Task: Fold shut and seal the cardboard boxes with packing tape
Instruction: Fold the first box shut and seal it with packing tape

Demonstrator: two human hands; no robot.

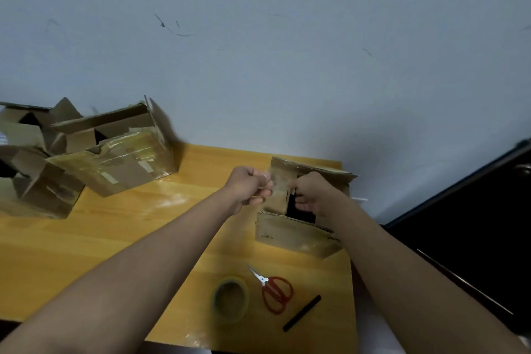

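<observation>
A small cardboard box (290, 234) stands on the wooden table (115, 233), its top flaps partly open with a dark gap between them. Above it, my left hand (248, 188) and my right hand (311, 192) pinch the two ends of a clear strip of tape (277, 181) stretched between them. A roll of packing tape (230, 299) lies flat near the table's front edge, with red-handled scissors (274, 290) just to its right.
Several other cardboard boxes (115, 158), some taped, some with flaps up, are piled at the table's back left against the pale wall. A black stick (301, 313) lies right of the scissors. Dark furniture (474, 224) stands to the right of the table.
</observation>
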